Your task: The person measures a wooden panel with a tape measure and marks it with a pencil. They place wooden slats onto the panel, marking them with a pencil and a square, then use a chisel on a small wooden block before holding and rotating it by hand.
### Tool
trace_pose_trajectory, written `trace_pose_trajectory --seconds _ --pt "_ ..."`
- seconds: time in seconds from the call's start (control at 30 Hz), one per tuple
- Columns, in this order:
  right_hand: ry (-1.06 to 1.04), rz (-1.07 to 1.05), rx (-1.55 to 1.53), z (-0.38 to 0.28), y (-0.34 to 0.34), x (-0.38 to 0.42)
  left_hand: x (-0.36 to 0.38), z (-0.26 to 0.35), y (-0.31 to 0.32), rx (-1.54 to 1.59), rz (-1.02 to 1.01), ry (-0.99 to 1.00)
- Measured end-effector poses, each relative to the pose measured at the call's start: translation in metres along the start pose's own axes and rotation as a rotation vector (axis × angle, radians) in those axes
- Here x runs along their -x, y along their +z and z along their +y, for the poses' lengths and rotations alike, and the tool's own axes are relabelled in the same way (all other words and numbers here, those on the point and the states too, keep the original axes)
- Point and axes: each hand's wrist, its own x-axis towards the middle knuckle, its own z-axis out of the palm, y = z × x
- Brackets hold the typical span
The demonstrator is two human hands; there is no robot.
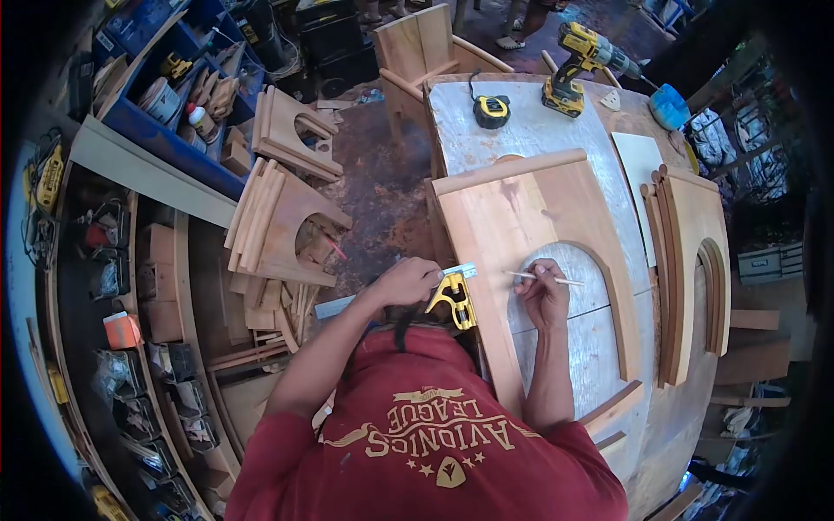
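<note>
Left hand is gripping combination square at left edge of wooden panel; right hand, held apart, is pinching pencil over panel's arched cutout. Panel is lying on counter, bare room running beyond, around tape measure.

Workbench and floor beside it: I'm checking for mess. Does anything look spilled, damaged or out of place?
Debris, probably wood dust, litters the floor between the workbench and the stacked panels, so it looks unswept. The panel under the pencil has a dark streak, possibly just grain. Nothing else clearly stands out.
</note>
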Motion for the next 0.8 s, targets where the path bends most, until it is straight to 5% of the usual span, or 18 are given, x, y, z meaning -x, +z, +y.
trace_pose_trajectory --seconds 0.33,0.47,0.8 --pt "-0.015 -0.149 0.697 0.002 0.025 -0.042 0.004 0.01 -0.001 0.002 0.011 -0.027" --pt "0.148 -0.179 0.757 -0.008 0.035 -0.052 -0.001 -0.004 0.004 -0.03 0.003 0.028" --pt "0.186 -0.277 0.859 -0.002 0.028 -0.057 -0.002 -0.006 0.007 0.016 -0.007 0.002"
